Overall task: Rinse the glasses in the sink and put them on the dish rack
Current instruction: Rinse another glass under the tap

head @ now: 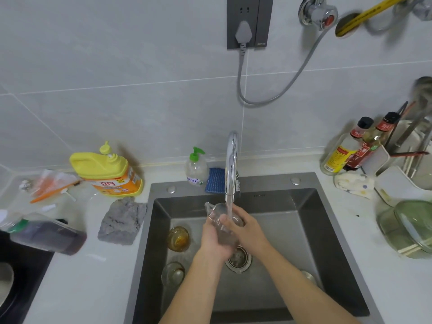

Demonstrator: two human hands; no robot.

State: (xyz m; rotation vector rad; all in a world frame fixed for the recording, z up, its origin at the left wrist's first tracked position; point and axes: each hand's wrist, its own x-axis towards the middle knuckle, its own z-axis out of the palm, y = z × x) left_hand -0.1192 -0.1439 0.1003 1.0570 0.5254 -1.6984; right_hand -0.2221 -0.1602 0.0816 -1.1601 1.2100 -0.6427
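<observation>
Now at tap: a person holds a clear glass (217,215) under the water stream (229,208) from a chrome faucet (231,157), above the sink (304,206).
L hand (214,240): fingers curled round the glass's lower body, gripping it from below.
R hand (249,230): wrapped over the glass's right side. It may be rubbing the wall, but water and glare blur the fingertips.
Glass angle: mouth end up, nearest the faucet, base down toward the L palm.
Yet to rinse: amber glass (178,238) and second clear glass (173,273) on the sink floor, left of the drain (238,259).
Dish rack (397,181): white, on the counter to the R, well apart from the hands.
Doing it well: turn the glass so water reaches inside & rim. Keep both grips firm, since wet glass slips. Tip the water out before carrying it R.
</observation>
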